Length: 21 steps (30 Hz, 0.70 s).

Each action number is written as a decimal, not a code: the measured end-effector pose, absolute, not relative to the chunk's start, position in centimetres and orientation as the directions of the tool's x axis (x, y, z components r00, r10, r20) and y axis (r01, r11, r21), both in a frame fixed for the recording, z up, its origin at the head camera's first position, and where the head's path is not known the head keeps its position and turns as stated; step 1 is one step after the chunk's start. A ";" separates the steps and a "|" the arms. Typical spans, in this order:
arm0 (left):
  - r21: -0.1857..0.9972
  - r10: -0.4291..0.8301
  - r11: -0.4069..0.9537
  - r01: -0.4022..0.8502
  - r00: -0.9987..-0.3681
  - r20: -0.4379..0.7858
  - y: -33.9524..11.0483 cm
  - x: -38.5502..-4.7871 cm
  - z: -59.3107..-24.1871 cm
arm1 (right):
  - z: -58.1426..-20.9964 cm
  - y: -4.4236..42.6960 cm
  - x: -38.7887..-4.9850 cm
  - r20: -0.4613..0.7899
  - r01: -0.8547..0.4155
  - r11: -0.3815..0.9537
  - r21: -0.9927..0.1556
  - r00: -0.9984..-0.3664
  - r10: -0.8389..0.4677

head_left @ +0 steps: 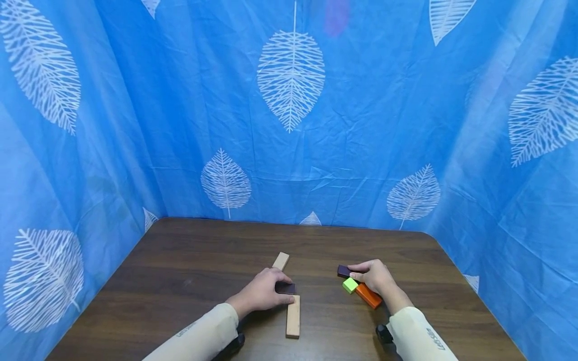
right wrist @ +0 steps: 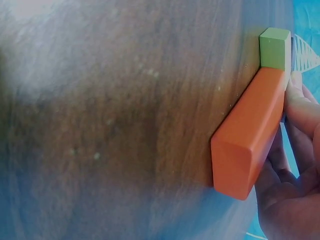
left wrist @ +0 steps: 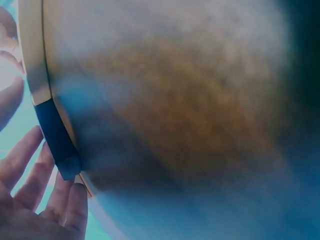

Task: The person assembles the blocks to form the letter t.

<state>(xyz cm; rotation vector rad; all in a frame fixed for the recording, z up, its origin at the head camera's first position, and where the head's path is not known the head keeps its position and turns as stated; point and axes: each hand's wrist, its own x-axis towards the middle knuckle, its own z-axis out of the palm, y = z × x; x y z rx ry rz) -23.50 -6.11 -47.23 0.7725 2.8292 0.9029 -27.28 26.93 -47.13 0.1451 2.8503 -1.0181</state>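
My left hand [head_left: 263, 291] pinches a dark block [head_left: 285, 289] between thumb and fingers, low on the table. In the left wrist view, fingertips [left wrist: 68, 200] meet one end of that block. A long pale wooden block [head_left: 293, 318] lies just in front of it, and a second pale wooden block [head_left: 281, 261] lies behind, partly covered by the hand. My right hand [head_left: 378, 277] pinches another dark block [head_left: 343, 271] between thumb and index finger. Directly in front lie a lime green block [head_left: 349, 285] and a longer orange block [head_left: 369, 296], end to end.
Everything lies on a dark brown wood-grain table [head_left: 194, 255]. A blue curtain [head_left: 361, 125] with white leaf prints hangs behind the table and along both sides. Bare tabletop separates the two groups of blocks.
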 end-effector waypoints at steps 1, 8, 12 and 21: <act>0.557 0.483 0.704 0.441 -0.872 0.080 -6.1 -23.5 -47.3 | -47.1 26.9 -27.3 -0.137 0.126 0.770 -0.626 -0.989 0.051; 0.587 0.445 0.707 0.394 -0.893 0.063 -5.9 -23.5 -47.5 | -47.0 26.9 -27.1 -0.127 0.114 0.766 -0.633 -0.991 0.042; 0.606 0.428 0.703 0.372 -0.902 0.057 -5.9 -23.5 -47.4 | -47.0 26.9 -27.1 -0.121 0.098 0.764 -0.637 -0.992 0.026; 0.639 0.404 0.699 0.322 -0.915 0.020 -5.7 -23.5 -47.4 | -46.9 27.3 -26.7 -0.064 0.036 0.744 -0.667 -0.998 -0.009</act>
